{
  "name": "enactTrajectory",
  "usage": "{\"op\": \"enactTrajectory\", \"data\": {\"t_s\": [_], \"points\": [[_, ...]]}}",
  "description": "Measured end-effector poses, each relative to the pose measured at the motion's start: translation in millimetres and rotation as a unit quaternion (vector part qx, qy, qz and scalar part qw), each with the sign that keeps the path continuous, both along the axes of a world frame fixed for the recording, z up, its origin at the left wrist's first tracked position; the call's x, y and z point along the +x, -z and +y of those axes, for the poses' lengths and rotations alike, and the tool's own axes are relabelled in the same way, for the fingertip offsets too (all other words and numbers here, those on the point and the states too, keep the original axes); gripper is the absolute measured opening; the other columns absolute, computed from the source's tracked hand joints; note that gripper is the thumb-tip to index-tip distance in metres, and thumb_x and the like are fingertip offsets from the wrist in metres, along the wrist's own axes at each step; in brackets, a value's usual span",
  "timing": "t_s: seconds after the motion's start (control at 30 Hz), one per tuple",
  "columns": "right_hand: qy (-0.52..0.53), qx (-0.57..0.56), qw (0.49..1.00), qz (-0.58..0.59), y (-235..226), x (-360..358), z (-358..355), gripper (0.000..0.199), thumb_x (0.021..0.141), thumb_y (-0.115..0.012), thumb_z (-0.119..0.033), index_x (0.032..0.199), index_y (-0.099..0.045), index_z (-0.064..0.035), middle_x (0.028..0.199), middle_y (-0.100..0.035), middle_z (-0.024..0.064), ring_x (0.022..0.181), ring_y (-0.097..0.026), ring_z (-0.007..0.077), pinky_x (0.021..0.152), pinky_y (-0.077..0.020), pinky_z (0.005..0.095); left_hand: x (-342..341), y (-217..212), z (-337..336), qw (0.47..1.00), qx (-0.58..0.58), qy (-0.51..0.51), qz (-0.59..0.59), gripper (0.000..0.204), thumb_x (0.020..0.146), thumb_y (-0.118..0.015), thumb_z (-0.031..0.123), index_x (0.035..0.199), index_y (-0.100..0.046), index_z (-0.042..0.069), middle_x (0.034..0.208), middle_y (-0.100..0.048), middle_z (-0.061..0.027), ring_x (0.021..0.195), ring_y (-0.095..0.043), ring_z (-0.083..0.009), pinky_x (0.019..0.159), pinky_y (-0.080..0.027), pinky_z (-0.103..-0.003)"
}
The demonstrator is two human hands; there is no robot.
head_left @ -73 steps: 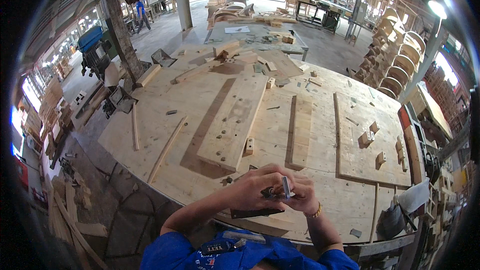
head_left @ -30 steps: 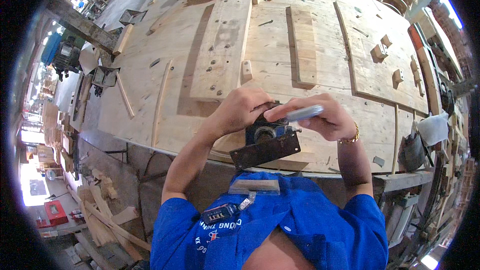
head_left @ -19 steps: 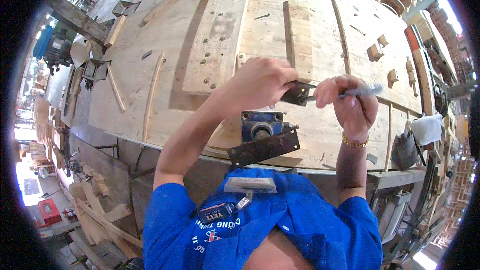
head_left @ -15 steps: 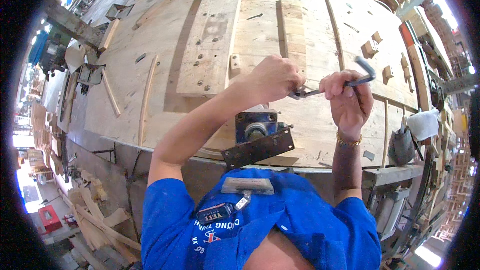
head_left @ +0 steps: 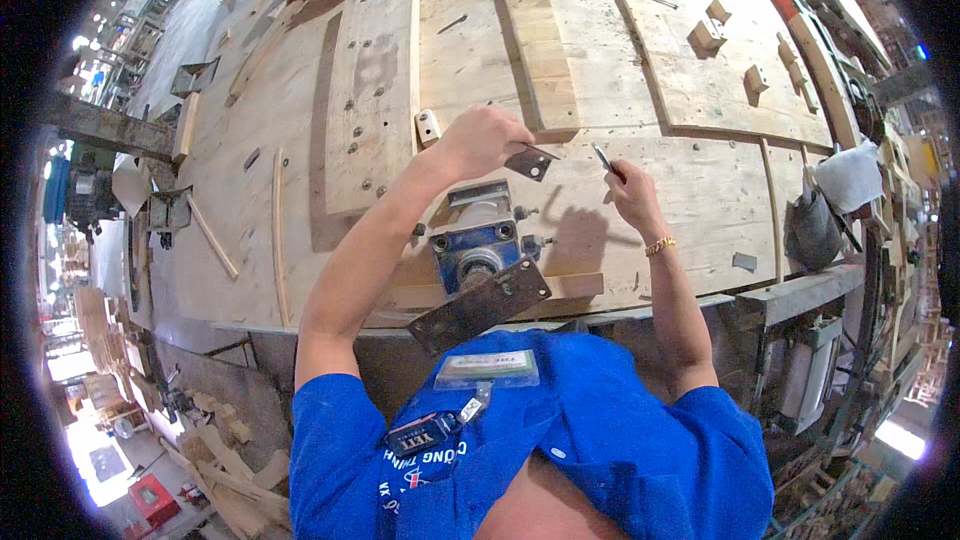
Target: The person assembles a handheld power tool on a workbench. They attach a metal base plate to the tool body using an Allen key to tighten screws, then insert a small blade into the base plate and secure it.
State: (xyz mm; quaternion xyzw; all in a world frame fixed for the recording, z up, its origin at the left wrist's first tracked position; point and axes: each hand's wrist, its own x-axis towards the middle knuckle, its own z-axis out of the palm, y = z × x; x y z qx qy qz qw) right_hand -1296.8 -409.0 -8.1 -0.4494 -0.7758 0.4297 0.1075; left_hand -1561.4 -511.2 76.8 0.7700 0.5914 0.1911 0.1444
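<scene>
My left hand is closed on the edge of a small dark metal plate with holes in it, held above the bench beyond the vise. To its right, my right hand grips a bent hex key; one end sticks up past the fingers and much of the rest is hidden by the hand. The plate and key are apart. Below my hands a blue bench vise is fixed at the near edge, with a dark drilled metal strip slanting across its front.
A thick drilled wooden board lies left of my hands, with a small holed wooden block beside it. Wooden strips and small blocks are spread over the plywood bench. A grey bag hangs at the right.
My hands have drawn apart, and the hex key has come away from what my left hand holds. The small metal plate now shows. My view has shifted a little.
</scene>
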Motion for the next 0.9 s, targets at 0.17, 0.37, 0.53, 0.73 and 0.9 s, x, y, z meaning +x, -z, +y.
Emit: {"op": "enactTrajectory", "data": {"t_s": [0.17,0.37,0.53,0.73,0.9], "points": [[-0.104,0.091,0.974,0.18,-69,-13,-44,0.046,0.079,-0.068,-0.014,0.123,-0.055,-0.0037,0.112,-0.06,0.0089,0.084,-0.058,0.0133,0.066,-0.0447,0.0262,21,-38,-12,0.999,0.041,0.032,0.009,0.015,0.075,-0.064,0.01,0.089,-0.069,0.01,0.08,-0.063,-0.0094,0.079,-0.06,-0.03,0.072,-0.048,-0.039],[-0.058,-0.025,0.967,0.248,-77,-20,-71,0.022,0.09,-0.057,-0.012,0.108,-0.059,0.0004,0.074,-0.062,0.004,0.054,-0.049,0.0098,0.05,-0.0405,0.0232,50,-88,-22,0.988,0.134,0.07,-0.029,0.028,0.075,-0.067,0.009,0.103,-0.064,0.008,0.105,-0.06,-0.0116,0.098,-0.058,-0.028,0.084,-0.048,-0.037],[0.037,-0.227,0.918,0.323,-51,10,-85,0.015,0.093,-0.052,-0.012,0.096,-0.059,0.0008,0.067,-0.057,0.0023,0.053,-0.047,0.0086,0.047,-0.0387,0.0235,11,-103,-93,0.989,0.039,-0.118,-0.08,0.035,0.077,-0.065,0.004,0.111,-0.061,0.007,0.113,-0.06,-0.0125,0.105,-0.058,-0.0262,0.088,-0.046,-0.034],[0.111,-0.294,0.874,0.371,-18,41,-90,0.023,0.094,-0.048,-0.014,0.105,-0.057,0.0036,0.077,-0.062,0.0093,0.061,-0.056,0.0124,0.052,-0.0428,0.0246,15,-24,-223,0.899,-0.001,-0.299,-0.319,0.052,0.077,-0.068,0.018,0.124,-0.053,0.003,0.124,-0.055,-0.0123,0.115,-0.052,-0.0242,0.095,-0.041,-0.037],[0.029,-0.342,0.818,0.462,-29,-1,-95,0.034,0.095,-0.046,-0.018,0.119,-0.049,0.0057,0.099,-0.061,0.0174,0.086,-0.059,0.022,0.071,-0.0463,0.0316,96,31,-231,0.852,0.083,-0.395,-0.334,0.079,0.073,-0.076,0.031,0.135,-0.038,0.001,0.132,-0.045,-0.0135,0.122,-0.045,-0.0258,0.101,-0.037,-0.04]]}}
